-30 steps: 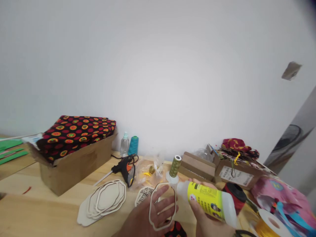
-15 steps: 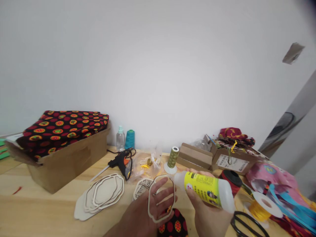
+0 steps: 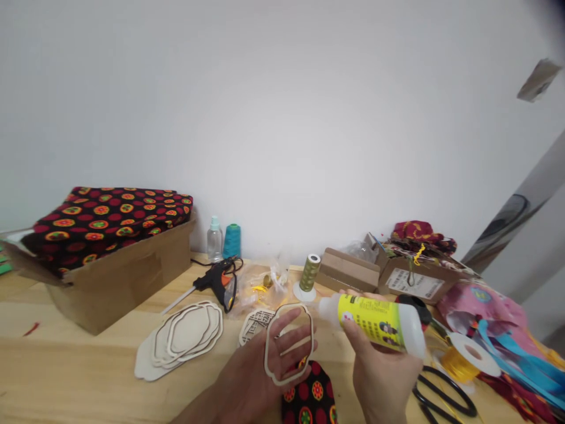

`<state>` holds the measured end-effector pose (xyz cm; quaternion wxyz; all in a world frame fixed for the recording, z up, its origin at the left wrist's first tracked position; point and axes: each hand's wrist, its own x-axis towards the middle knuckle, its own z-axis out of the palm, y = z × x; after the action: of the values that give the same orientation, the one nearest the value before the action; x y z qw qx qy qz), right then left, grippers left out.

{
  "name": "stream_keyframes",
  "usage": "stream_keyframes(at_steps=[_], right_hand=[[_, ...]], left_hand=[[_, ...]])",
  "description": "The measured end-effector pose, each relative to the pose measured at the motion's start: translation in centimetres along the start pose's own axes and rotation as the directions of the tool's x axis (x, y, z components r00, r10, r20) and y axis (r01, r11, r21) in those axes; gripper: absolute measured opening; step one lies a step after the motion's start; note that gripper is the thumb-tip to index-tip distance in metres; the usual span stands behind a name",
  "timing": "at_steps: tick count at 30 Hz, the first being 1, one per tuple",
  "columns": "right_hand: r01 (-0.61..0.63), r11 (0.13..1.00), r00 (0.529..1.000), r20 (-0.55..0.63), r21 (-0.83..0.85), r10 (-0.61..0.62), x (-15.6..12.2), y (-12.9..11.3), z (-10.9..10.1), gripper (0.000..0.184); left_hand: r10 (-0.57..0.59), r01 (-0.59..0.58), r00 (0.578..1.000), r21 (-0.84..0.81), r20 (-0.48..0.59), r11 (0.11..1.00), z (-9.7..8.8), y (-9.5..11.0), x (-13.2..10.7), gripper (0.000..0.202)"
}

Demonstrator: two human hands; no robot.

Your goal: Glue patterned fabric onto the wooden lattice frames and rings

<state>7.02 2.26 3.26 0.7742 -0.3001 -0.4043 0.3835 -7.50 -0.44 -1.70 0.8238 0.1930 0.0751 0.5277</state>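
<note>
A thin wooden frame (image 3: 266, 360) with scalloped corners is held in my left hand (image 3: 249, 377), palm up. Its fingers show through the frame's opening. My right hand (image 3: 382, 377) is wrapped round a white glue bottle (image 3: 375, 321) with a yellow label. The bottle lies nearly level, its nozzle pointing left, close to the frame's upper right edge. Whether the nozzle touches the frame I cannot tell. Below the hands lies a piece of black fabric (image 3: 309, 394) with red and orange round motifs. Behind my left hand are lattice-cut wooden pieces (image 3: 256, 324).
Stacked wooden plates (image 3: 176, 341) lie left, near a black glue gun (image 3: 216, 282). A cardboard box (image 3: 119, 288) holds patterned cloth. An olive thread spool (image 3: 310, 274) stands behind. Right are black-handled scissors (image 3: 445, 391), a yellow cord spool (image 3: 461, 362) and blue ribbon (image 3: 516, 365).
The glue bottle has shifted slightly right, its nozzle a little farther from the frame. My left hand keeps the frame in nearly the same place. The whole view has tilted slightly.
</note>
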Motion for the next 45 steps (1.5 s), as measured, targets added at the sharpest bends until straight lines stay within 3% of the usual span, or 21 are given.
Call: stream_keyframes(at_steps=[6,13,18,27,34,45], right_hand=[[0.010,0.999,1.000,-0.004,0.038,-0.009,-0.01,0.13,-0.03,0.032],[0.017,1.000,1.000,0.016,-0.013,-0.017,-0.08,0.09,-0.09,0.051],[0.034,0.996,0.999,0.002,-0.081,-0.034,0.04,0.01,-0.26,0.046],[0.024,1.000,1.000,-0.005,-0.009,-0.024,-0.04,-0.17,0.03,0.038],[0.037,0.999,0.997,-0.063,-0.018,-0.038,0.13,-0.40,0.01,0.051],[0.075,0.995,0.997,0.000,-0.058,-0.075,0.12,-0.36,0.06,0.042]], left_hand=[[-0.006,0.006,1.000,0.001,-0.011,1.000,0.04,-0.14,-0.04,0.052],[-0.011,0.011,1.000,0.010,-0.023,1.000,0.21,-0.14,0.00,0.052],[-0.001,0.001,1.000,0.006,-0.013,1.000,0.03,-0.05,0.08,0.053],[-0.012,0.012,1.000,0.024,-0.021,1.000,0.09,-0.17,-0.01,0.056],[0.001,-0.001,1.000,0.014,0.004,1.000,-0.44,-0.19,0.01,0.055],[-0.009,0.009,1.000,0.006,0.013,1.000,-0.06,-0.14,0.15,0.055]])
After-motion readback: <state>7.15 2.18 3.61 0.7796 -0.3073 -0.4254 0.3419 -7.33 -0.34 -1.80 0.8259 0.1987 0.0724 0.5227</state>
